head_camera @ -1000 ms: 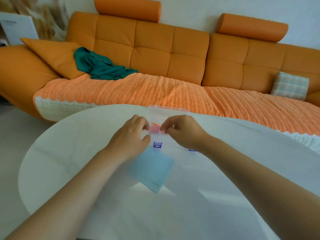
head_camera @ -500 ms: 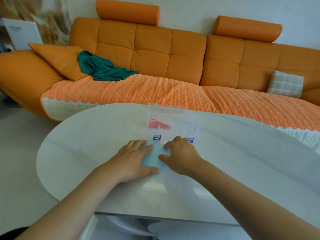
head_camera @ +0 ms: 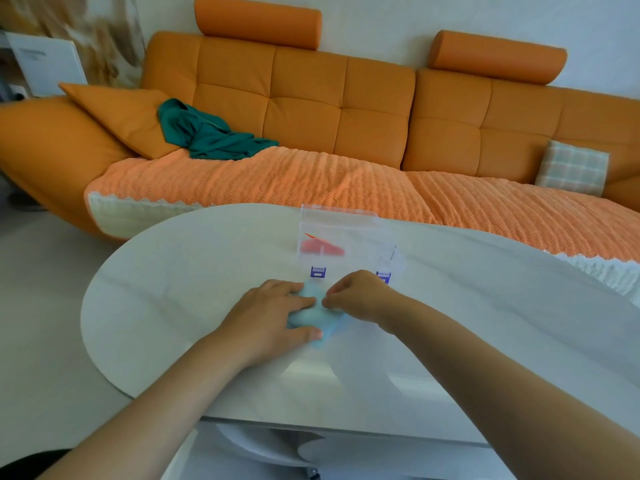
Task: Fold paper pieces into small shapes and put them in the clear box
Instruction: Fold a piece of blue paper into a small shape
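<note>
Both hands have dropped from the clear box [head_camera: 346,221] to the blue paper sheet [head_camera: 311,320], which lies on the table [head_camera: 173,289] just in front of the box. The red folded piece [head_camera: 320,247] now sits inside the box, so one is done and the next fold looks to be starting. The left hand [head_camera: 270,313] presses flat on the sheet with its fingers straight. The right hand [head_camera: 360,296] is curled and pinches the sheet beside the left fingertips.
</note>
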Demonstrator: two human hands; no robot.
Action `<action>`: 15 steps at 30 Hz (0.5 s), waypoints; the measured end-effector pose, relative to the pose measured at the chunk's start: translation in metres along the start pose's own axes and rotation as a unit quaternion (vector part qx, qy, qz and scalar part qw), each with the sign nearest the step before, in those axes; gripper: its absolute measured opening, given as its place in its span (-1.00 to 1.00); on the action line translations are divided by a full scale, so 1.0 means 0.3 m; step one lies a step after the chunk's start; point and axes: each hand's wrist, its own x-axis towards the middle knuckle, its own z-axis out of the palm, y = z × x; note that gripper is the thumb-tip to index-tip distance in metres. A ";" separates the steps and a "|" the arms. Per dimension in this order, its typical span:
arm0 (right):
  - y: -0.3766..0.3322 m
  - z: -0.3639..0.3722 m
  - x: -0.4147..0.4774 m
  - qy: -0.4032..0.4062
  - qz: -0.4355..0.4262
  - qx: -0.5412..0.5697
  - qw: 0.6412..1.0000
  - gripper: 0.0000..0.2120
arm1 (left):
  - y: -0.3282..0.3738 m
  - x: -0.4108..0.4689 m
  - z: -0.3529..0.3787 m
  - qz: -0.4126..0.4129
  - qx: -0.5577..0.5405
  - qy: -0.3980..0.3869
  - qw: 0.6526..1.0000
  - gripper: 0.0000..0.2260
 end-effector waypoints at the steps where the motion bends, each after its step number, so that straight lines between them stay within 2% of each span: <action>1: -0.003 -0.001 -0.002 0.002 -0.001 0.015 1.000 -0.92 | 0.002 -0.002 -0.001 0.000 0.001 0.002 1.000 -0.42; 4: 0.005 -0.009 0.006 0.031 0.010 0.038 0.999 -0.74 | 0.003 -0.006 -0.007 -0.005 -0.005 0.019 1.000 -0.50; 6: 0.013 -0.019 0.005 0.042 0.018 0.016 0.999 -0.73 | 0.001 -0.006 -0.011 -0.007 -0.016 0.037 0.999 -0.55; 7: 0.018 -0.024 0.001 0.037 0.020 -0.003 0.999 -0.71 | -0.001 -0.005 -0.012 -0.008 -0.014 0.035 0.999 -0.51; 10: 0.035 -0.026 -0.022 0.009 -0.004 -0.077 0.997 -0.53 | 0.004 0.004 -0.010 -0.029 -0.004 0.004 1.000 -0.06; 11: 0.040 -0.019 -0.036 0.008 -0.016 -0.111 0.994 -0.48 | 0.004 0.007 -0.004 -0.035 0.005 -0.003 0.999 0.02; 12: 0.043 -0.009 -0.049 0.015 -0.029 -0.145 0.989 -0.44 | 0.004 0.009 0.002 -0.037 0.012 -0.009 0.999 0.05; 15: 0.045 0.017 -0.061 0.028 -0.058 -0.194 0.979 -0.38 | 0.007 0.008 0.017 -0.042 0.024 -0.026 0.998 -0.06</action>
